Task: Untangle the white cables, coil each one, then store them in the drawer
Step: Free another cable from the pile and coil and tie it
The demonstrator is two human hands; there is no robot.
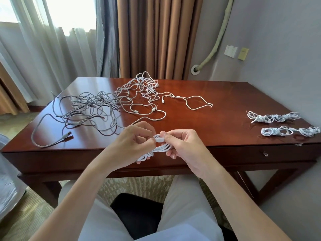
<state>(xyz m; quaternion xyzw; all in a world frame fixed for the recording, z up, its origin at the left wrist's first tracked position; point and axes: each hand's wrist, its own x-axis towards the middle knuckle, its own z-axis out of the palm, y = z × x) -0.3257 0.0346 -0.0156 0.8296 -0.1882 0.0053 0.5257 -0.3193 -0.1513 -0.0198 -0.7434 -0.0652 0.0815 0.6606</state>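
**White cable half coiled between two hands, light and springy**

White cable (159, 149) is held just above the near edge of the desk (225, 101), gathered in several loops between both hands; the left hand (134, 141) has its fingers curled round the loops from the left side, and the right hand (180, 145) pinches the white plug end against the bundle with thumb and forefinger, its other fingers curled under the loops.

Such a cable looks light and soft, but I judge it a little springy; the loops will want to open if the grip is relaxed, so it is better to hold it at the middle, where all the turns cross, and to wrap the plug end round there; the smooth jacket may slip between dry fingers.

Beyond the left hand lies the tangle of white cables (144, 91), running into a grey cable heap (86, 108) further left; far to the right of the right hand rest the finished coils (278, 124); below them the drawer (260, 153) appears closed.
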